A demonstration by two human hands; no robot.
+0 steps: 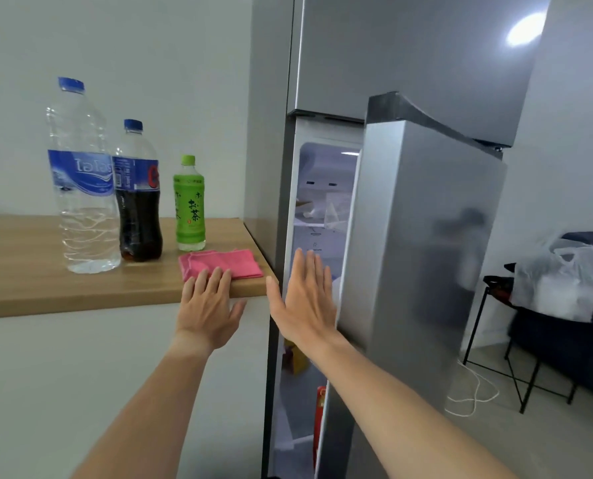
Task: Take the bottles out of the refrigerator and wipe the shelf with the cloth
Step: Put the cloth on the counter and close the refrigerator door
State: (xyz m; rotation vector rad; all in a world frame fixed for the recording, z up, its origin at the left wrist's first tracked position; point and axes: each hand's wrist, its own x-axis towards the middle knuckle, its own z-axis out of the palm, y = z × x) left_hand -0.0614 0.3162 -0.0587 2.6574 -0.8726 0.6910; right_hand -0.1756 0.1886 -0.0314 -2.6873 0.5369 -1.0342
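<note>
Three bottles stand on the wooden counter (29, 271): a large clear water bottle (82, 181), a dark cola bottle (137, 198) and a small green tea bottle (189, 205). A folded pink cloth (224, 262) lies in front of the tea bottle near the counter's corner. My left hand (207, 305) is open with its fingertips on the cloth's near edge. My right hand (305, 299) is open and flat in front of the narrow gap of the grey refrigerator, next to the door's (422, 254) edge. The door stands partly ajar, so only a sliver of lit white shelves (319, 223) shows.
A red and a yellow item (319, 406) sit low inside the refrigerator. To the right, a white plastic bag (561, 288) rests on a black wire-frame side table beside a dark sofa (585, 357). A white cable lies on the floor.
</note>
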